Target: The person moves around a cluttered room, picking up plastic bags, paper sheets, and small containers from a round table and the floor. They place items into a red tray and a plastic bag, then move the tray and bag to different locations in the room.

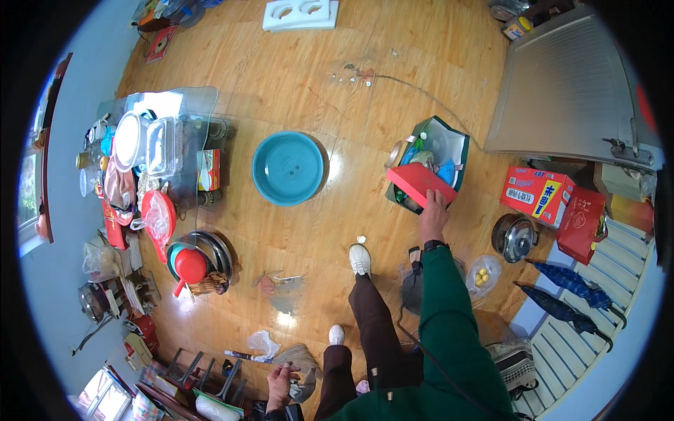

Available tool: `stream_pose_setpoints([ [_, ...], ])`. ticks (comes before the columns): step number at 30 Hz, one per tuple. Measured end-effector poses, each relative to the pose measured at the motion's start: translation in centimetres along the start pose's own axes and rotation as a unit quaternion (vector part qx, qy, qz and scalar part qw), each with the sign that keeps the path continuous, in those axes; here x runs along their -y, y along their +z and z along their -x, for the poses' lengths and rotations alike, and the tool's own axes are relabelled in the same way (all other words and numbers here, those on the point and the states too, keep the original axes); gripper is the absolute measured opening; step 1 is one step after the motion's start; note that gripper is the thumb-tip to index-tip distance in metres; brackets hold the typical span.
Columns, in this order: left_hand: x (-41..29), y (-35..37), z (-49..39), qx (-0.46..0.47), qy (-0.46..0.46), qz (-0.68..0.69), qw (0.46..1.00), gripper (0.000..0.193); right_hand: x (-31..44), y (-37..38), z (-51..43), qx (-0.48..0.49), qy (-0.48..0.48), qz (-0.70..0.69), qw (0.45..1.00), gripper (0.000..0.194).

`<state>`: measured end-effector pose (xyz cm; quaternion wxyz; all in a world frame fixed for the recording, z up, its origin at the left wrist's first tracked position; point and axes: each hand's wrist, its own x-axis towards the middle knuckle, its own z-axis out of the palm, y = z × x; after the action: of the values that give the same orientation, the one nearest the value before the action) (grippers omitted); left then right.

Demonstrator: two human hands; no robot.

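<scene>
My right hand (435, 214) grips the near edge of a flat red box (421, 181). The box lies tilted across the near side of a dark green gift bag (463, 152), which stands open on the floor. Inside the bag, blue and pale crumpled items (445, 169) show beyond the red box; what lies under the box is hidden. My left hand (281, 384) is low in the view with loosely curled fingers, beside a grey crumpled thing (303, 389). Whether it holds that thing is unclear. A teal plastic basin (287, 168) sits on the wooden floor left of the bag.
A cluttered glass table (202, 105) stands left. Below it are steel basins (224, 252) with a red ladle (190, 266). At right are a red carton (534, 194), a lidded pot (513, 239) and umbrellas (571, 284). A broom (300, 358) lies near my left hand.
</scene>
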<state>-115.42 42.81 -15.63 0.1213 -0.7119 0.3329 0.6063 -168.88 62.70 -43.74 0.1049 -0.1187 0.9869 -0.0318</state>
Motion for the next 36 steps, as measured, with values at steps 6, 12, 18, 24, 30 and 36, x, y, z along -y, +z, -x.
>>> stream_pose_setpoints([
  [6, -0.4, 0.4, -0.7, -0.002, 0.01, 0.018, 1.0, 0.027, -2.3, -3.1, -2.4, -0.07, 0.074, -0.18, 0.978, 0.045],
  [12, 0.8, 1.0, -1.8, 0.022, 0.017, 0.003, 1.0, 0.024, -4.0, -8.8, -1.5, -0.154, 0.114, -0.204, 0.96, 0.047],
  [18, 1.0, 0.8, -1.8, 0.038, 0.022, -0.017, 0.999, 0.026, -2.9, -5.1, 2.1, -0.047, -0.03, -0.043, 0.998, 0.052],
  [24, 0.8, 0.2, -1.2, 0.036, 0.067, 0.02, 0.997, 0.019, -2.6, -4.1, 3.0, -0.067, -0.011, -0.079, 0.995, 0.045],
  [30, 1.9, 0.3, -0.3, 0.03, 0.064, 0.051, 0.996, 0.018, -4.1, -6.5, 3.8, -0.044, 0.278, -0.434, 0.856, 0.046],
  [36, 5.6, -2.1, -1.6, 0.016, 0.104, -0.008, 0.994, 0.023, -5.2, -7.5, 10.1, 0.086, 0.28, -0.69, 0.662, 0.04],
])
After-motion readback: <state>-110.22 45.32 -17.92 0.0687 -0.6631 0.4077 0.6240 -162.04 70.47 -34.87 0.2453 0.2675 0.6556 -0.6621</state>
